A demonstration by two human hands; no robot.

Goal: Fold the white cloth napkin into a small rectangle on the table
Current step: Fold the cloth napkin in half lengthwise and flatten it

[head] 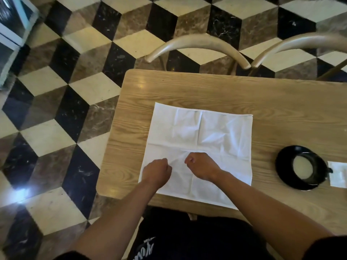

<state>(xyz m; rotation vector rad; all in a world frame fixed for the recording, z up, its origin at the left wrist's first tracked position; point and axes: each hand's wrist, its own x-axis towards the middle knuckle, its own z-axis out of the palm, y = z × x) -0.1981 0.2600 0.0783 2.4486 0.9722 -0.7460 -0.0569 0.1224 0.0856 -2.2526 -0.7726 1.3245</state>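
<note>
A white cloth napkin [210, 132] lies spread open and nearly square on the wooden table [281, 102], with old fold creases crossing it. My left hand [156, 170] rests on its near left part with the fingers curled under. My right hand [201, 167] sits close beside it near the napkin's middle, fingers also curled. The cloth bunches up slightly between the two hands, as if pinched. The fingertips of both hands are hidden under the knuckles.
A black cup on a black saucer [302, 167] with a pale drink stands to the right, a white paper slip [338, 174] beside it. Two curved wooden chair backs [199, 43] stand at the table's far edge. The table's left edge drops to a checkered floor.
</note>
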